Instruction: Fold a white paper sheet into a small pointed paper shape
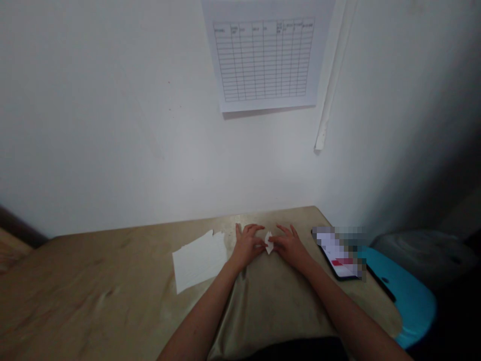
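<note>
My left hand (247,244) and my right hand (289,244) meet near the far edge of a wooden table (93,296). Between their fingertips they pinch a small folded white piece of paper (269,241), held just above the tabletop. A larger white paper sheet (199,259) with a torn top edge lies flat on the table just left of my left hand.
A phone (340,255) with a lit screen lies at the table's right edge. A blue plastic stool (404,296) stands beyond that edge. A white wall rises behind the table, with a printed grid sheet (265,57) and a white strip (330,85) fixed to it.
</note>
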Available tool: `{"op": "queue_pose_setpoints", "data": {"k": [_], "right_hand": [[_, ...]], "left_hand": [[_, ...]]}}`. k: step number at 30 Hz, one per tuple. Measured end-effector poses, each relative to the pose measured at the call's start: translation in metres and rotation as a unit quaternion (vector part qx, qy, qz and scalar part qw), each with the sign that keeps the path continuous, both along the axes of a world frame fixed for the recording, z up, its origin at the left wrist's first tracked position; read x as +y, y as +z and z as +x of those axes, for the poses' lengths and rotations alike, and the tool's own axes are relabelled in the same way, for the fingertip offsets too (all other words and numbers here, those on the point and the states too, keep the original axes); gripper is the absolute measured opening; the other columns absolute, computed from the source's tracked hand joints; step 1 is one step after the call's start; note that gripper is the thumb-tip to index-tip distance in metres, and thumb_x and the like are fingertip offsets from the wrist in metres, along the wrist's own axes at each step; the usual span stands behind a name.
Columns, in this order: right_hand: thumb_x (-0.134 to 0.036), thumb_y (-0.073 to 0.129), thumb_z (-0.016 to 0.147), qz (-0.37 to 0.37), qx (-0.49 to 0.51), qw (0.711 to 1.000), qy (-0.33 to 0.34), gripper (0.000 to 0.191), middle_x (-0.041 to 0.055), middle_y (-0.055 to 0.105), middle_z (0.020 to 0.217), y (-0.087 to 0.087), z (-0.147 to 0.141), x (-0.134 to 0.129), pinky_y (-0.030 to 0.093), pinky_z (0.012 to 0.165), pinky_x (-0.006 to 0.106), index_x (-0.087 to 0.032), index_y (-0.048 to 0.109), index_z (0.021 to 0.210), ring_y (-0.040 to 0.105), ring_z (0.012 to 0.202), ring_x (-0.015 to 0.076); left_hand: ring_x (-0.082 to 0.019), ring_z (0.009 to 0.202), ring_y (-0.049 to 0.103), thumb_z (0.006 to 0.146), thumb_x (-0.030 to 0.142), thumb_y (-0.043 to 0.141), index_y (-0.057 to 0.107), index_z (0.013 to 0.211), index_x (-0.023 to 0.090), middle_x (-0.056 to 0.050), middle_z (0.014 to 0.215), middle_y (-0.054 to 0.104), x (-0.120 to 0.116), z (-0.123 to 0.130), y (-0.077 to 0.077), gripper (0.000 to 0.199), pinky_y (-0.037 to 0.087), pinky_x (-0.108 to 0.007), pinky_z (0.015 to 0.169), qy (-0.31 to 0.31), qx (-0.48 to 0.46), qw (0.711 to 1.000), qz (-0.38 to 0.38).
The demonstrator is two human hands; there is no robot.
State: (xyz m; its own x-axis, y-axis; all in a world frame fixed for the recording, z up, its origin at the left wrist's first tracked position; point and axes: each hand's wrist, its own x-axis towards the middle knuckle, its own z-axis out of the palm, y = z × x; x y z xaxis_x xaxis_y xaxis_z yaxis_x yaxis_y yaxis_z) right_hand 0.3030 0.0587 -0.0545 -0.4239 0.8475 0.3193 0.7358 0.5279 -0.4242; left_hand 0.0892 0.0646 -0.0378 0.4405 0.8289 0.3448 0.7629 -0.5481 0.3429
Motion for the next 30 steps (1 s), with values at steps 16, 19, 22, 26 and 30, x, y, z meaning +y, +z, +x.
{"op": "queue_pose_setpoints", "data": {"k": [16, 19, 22, 26, 30], "right_hand": [[-0.02, 0.062, 0.088, 0.028, -0.056, 0.997, 0.035, 0.03, 0.0007, 0.071, 0.124, 0.0024, -0.0009, 0.0017, 0.004, 0.117, 0.072, -0.037, 0.074, 0.109, 0.034, 0.146, 0.0325], [-0.023, 0.063, 0.089, 0.026, -0.057, 0.998, 0.033, 0.027, 0.0, 0.071, 0.124, 0.0043, -0.0008, 0.0005, 0.0, 0.117, 0.072, -0.038, 0.075, 0.107, 0.035, 0.145, 0.0327], [-0.024, 0.063, 0.089, 0.024, -0.05, 0.998, 0.028, 0.025, -0.0003, 0.072, 0.123, 0.0039, -0.0003, 0.0008, -0.002, 0.117, 0.072, -0.039, 0.075, 0.106, 0.036, 0.145, 0.0313], [-0.023, 0.064, 0.088, 0.031, -0.042, 0.999, 0.013, 0.022, 0.0001, 0.074, 0.119, 0.0022, -0.0001, 0.0022, -0.003, 0.117, 0.071, -0.037, 0.076, 0.101, 0.039, 0.143, 0.0301], [-0.022, 0.064, 0.088, 0.03, -0.034, 0.999, 0.001, 0.019, 0.0006, 0.075, 0.116, 0.0041, -0.0012, 0.0014, -0.004, 0.117, 0.071, -0.034, 0.076, 0.097, 0.041, 0.142, 0.0306]], "left_hand": [[-0.029, 0.136, 0.04, 0.077, 0.029, 0.081, 0.078, 0.09, 0.039, 0.001, 0.145, 0.054, -0.0036, 0.0008, 0.0008, 0.017, -0.01, -0.072, 0.115, 0.022, 0.02, 1.0, 0.005], [-0.03, 0.136, 0.04, 0.078, 0.029, 0.081, 0.078, 0.09, 0.039, 0.002, 0.145, 0.055, -0.0029, 0.0007, 0.0017, 0.017, -0.012, -0.073, 0.114, 0.013, 0.037, 0.999, 0.019], [-0.031, 0.135, 0.041, 0.078, 0.029, 0.08, 0.078, 0.091, 0.039, 0.002, 0.144, 0.056, -0.0026, 0.0012, 0.0033, 0.016, -0.015, -0.074, 0.113, 0.009, 0.05, 0.998, 0.029], [-0.03, 0.135, 0.043, 0.079, 0.03, 0.079, 0.079, 0.09, 0.039, 0.002, 0.141, 0.058, -0.0039, 0.0021, 0.0054, 0.014, -0.015, -0.072, 0.115, 0.02, 0.048, 0.998, 0.03], [-0.03, 0.135, 0.041, 0.078, 0.029, 0.08, 0.079, 0.088, 0.039, 0.004, 0.14, 0.058, -0.0047, 0.0017, 0.0054, 0.015, -0.015, -0.072, 0.114, 0.023, 0.039, 0.999, 0.021]]}}
